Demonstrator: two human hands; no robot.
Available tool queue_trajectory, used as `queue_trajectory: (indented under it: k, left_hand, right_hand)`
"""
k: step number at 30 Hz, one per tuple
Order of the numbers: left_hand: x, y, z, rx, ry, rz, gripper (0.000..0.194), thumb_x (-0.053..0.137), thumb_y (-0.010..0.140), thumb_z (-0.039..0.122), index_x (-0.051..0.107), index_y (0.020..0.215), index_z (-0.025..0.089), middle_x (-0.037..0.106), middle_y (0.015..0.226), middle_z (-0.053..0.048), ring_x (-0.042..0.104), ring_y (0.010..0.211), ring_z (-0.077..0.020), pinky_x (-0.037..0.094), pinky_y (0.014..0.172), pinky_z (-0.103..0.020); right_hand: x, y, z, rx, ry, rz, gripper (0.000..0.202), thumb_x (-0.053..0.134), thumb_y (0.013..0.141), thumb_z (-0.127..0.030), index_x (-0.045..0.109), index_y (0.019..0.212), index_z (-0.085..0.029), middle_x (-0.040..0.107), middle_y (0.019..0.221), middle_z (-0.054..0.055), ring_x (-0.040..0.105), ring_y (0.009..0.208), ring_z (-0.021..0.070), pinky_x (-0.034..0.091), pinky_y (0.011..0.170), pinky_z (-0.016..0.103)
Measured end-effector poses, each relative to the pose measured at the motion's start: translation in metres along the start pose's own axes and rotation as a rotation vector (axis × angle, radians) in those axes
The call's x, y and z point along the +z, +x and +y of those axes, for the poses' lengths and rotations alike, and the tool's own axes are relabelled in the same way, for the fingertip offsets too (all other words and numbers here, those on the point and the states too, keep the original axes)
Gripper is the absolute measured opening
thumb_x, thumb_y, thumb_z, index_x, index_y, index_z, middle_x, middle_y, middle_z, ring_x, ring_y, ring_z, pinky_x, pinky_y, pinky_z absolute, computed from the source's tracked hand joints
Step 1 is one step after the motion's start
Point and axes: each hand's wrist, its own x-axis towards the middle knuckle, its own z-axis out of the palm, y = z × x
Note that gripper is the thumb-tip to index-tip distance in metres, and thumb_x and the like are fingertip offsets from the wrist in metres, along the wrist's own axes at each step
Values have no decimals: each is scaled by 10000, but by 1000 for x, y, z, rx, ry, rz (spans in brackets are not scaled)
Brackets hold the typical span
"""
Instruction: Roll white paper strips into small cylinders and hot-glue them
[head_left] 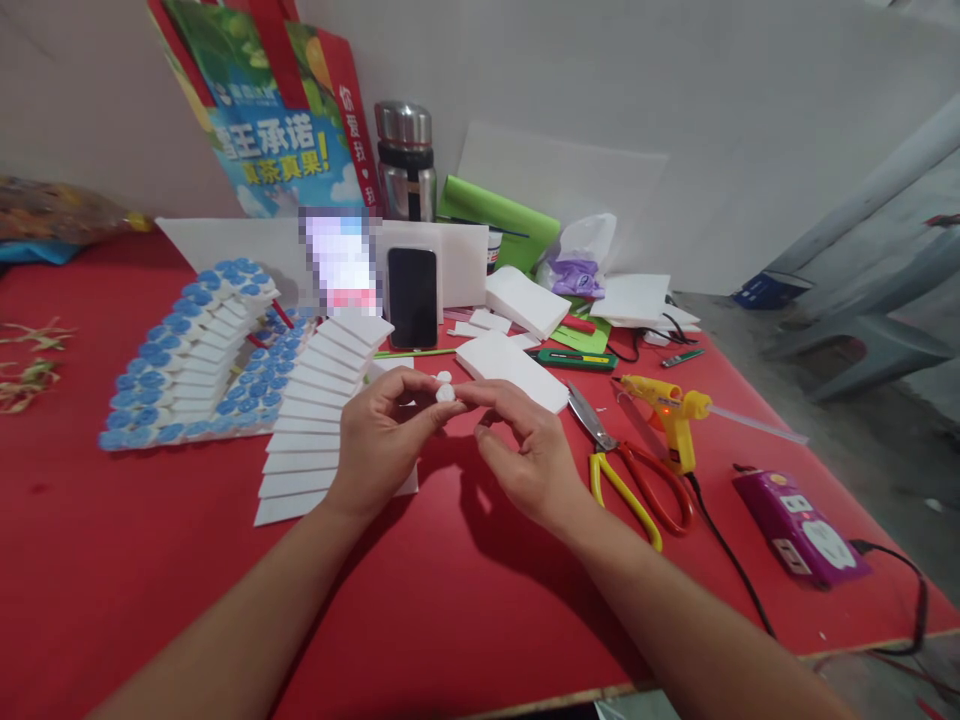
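Above the red table, my left hand [379,430] pinches a small white round piece [445,394] between thumb and fingers. A second small white disc [444,377] shows just behind it. My right hand [525,445] reaches in from the other side, its index fingertip at the white piece and its thumb held apart, with nothing visible between them. Beside my left wrist lies a fanned row of white strips [307,425] rising like steps. Behind my right hand is a white block of card or foam [506,365].
Left stands a stepped model with blue-topped rolls [150,370]. A phone [412,300] leans at the back, near a steel flask [406,160] and bag [270,120]. Right lie scissors [626,460], a green cutter [574,359], a yellow glue gun [671,410] and a corded purple box [799,525].
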Motion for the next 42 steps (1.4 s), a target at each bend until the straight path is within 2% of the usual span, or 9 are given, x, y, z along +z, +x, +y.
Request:
queue_trajectory:
  k: [8, 12, 15, 20, 23, 27, 33, 38, 42]
  left_hand:
    - [1, 0, 1, -17, -67, 0, 213, 892, 704, 239, 714, 810, 187, 705, 778, 8, 655, 658, -132, 556, 620, -243]
    - [0, 6, -3, -173, -257, -79, 264, 900, 703, 283, 701, 843, 182, 713, 719, 2, 655, 593, -139, 549, 596, -266]
    - [0, 10, -7, -315, -462, -134, 319, 928, 665, 325, 689, 812, 173, 705, 666, 0, 626, 546, -121, 517, 552, -247]
    - [3, 12, -10, -436, -623, -116, 384, 991, 554, 315, 696, 748, 162, 686, 637, 6, 595, 557, -92, 490, 524, -201]
    - [3, 12, -12, -421, -640, -85, 377, 994, 555, 284, 701, 756, 157, 692, 655, 12, 588, 542, -78, 498, 537, -198]
    - [3, 10, -14, -350, -603, -68, 309, 954, 640, 255, 692, 772, 157, 702, 669, 8, 597, 545, -80, 497, 555, -203]
    - [3, 6, -13, -288, -546, -63, 256, 913, 709, 234, 687, 807, 164, 728, 703, 3, 630, 586, -98, 520, 588, -218]
    - [5, 5, -11, -260, -495, -20, 278, 912, 699, 238, 673, 821, 168, 736, 696, 5, 679, 627, -128, 539, 606, -232]
    - [6, 6, -7, -223, -423, 6, 278, 899, 690, 235, 659, 813, 168, 738, 684, -9, 703, 640, -160, 555, 605, -256]
  right_hand:
    - [-2, 1, -2, 5, -12, -11, 494, 497, 821, -25, 724, 1194, -257, 735, 1223, 71, 695, 1117, 209, 588, 879, 368]
    - [-5, 0, -6, 84, 16, -10, 461, 522, 841, -53, 705, 1206, -267, 752, 1206, 55, 712, 1075, 206, 604, 869, 372]
    - [-5, -1, -6, 136, 143, 5, 473, 554, 868, -89, 626, 1300, -269, 743, 1242, 68, 717, 1082, 210, 602, 925, 411]
    - [-1, -3, -7, 149, 192, -2, 614, 547, 900, -109, 452, 1482, -276, 720, 1323, 94, 700, 1146, 225, 580, 983, 454]
    - [2, -6, -9, 92, 105, -5, 706, 540, 877, -62, 400, 1537, -269, 707, 1354, 96, 680, 1207, 238, 564, 1010, 460]
    - [3, -8, -10, -36, -48, -18, 849, 553, 850, -34, 304, 1616, -303, 673, 1402, 90, 655, 1255, 269, 546, 1043, 490]
    - [2, -10, -10, -168, -197, -91, 1025, 566, 826, -13, 109, 1684, -339, 502, 1591, 106, 588, 1356, 317, 515, 1102, 521]
    - [5, -11, -8, -226, -239, -89, 1004, 534, 839, -8, 73, 1690, -275, 440, 1638, 140, 589, 1364, 310, 523, 1110, 529]
    - [7, -12, -5, -200, -213, -85, 961, 521, 859, -16, 100, 1689, -257, 481, 1608, 136, 598, 1356, 287, 550, 1093, 478]
